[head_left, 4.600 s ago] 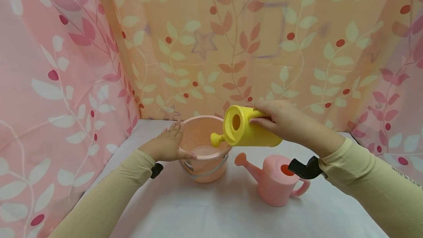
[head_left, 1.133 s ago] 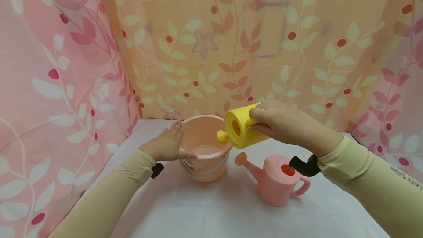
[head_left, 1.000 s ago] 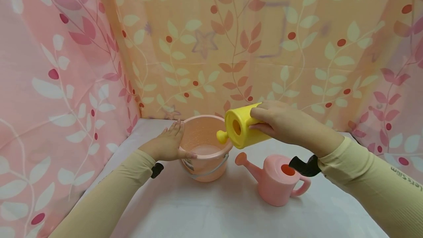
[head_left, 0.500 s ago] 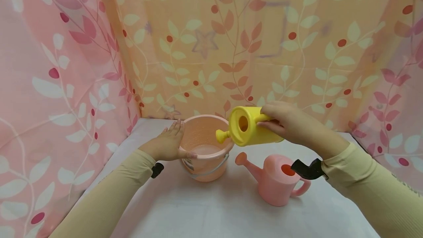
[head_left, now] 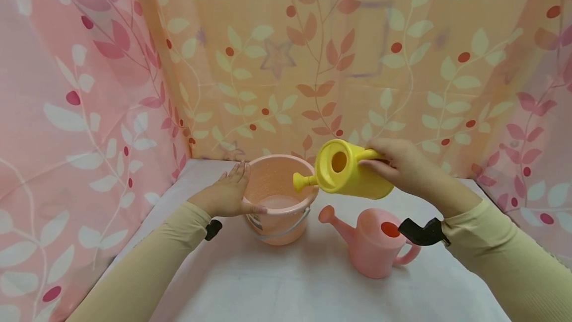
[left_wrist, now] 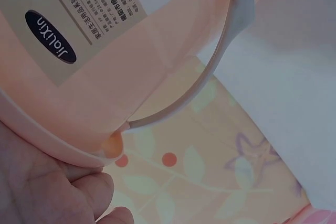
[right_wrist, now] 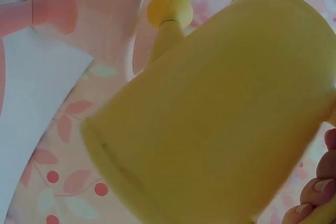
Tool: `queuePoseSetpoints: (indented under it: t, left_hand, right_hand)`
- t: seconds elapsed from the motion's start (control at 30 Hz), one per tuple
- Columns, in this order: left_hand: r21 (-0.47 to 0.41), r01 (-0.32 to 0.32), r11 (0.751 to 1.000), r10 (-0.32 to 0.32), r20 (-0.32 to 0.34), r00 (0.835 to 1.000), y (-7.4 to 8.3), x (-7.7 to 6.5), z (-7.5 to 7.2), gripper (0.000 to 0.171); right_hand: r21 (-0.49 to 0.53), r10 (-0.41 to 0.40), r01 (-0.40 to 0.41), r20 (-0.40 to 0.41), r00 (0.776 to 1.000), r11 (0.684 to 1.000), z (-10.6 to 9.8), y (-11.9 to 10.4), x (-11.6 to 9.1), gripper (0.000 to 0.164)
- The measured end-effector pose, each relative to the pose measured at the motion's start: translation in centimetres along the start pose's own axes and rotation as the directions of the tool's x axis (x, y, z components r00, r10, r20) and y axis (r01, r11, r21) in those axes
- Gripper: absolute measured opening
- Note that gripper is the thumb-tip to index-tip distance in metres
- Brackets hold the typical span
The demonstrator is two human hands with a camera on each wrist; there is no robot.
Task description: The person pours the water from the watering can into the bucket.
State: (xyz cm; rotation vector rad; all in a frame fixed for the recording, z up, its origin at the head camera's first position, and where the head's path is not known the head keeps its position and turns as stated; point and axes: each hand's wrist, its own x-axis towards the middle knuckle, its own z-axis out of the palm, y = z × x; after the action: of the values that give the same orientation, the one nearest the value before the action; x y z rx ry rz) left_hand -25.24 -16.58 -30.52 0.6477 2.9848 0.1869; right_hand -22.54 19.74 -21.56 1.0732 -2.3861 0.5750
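Note:
My right hand [head_left: 397,168] grips the handle of a yellow watering can [head_left: 357,178], held tilted in the air with its top opening facing me. The can's spout rose [head_left: 300,182] hangs over the right part of the mouth of a peach bucket [head_left: 279,230]. Straight fingers of my left hand [head_left: 225,194] rest along the bucket's left rim, the thumb lying across the front rim. In the right wrist view, the yellow can's body [right_wrist: 220,108] fills the middle, with curled fingers [right_wrist: 317,190] at its handle. A label [left_wrist: 79,19] shows on the bucket's side in the left wrist view.
A pink watering can [head_left: 375,252] stands upright on the white-covered table [head_left: 277,287], right of the bucket and below the yellow can, spout pointing left. The bucket's grey bail [head_left: 286,230] hangs down in front. Flowered curtains [head_left: 268,88] enclose the back and sides.
The yellow watering can was tipped steeply about one second ago; my right hand has since tilted it back somewhat and drawn it to the right. My left hand stays on the bucket.

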Motion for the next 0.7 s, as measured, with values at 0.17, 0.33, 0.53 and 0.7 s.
queuePoseSetpoints:
  t: [0.17,0.33,0.53,0.7]
  left_hand:
    - [0.008,0.001,1.0,-0.001,0.003,1.0,0.0,0.1,0.0,0.125]
    - [0.001,-0.003,1.0,0.003,0.007,1.0,0.0,0.0,-0.1,0.125]
    - [-0.001,-0.003,1.0,0.003,0.012,1.0,0.0,0.0,0.0,0.125]
    - [0.0,0.003,1.0,-0.003,0.005,1.0,0.0,0.0,0.0,0.125]
  right_hand:
    - [0.023,0.044,-0.044,-0.008,0.999,0.999,-0.2,0.4,-0.4,0.009]
    - [0.021,0.072,-0.072,-0.008,0.997,0.997,-0.3,0.7,-0.9,0.008]
    - [0.02,0.142,-0.142,0.005,0.99,0.99,-0.4,0.9,-1.5,0.011]
    - [0.044,0.192,-0.192,0.003,0.981,0.98,-0.4,0.9,-2.0,0.014]
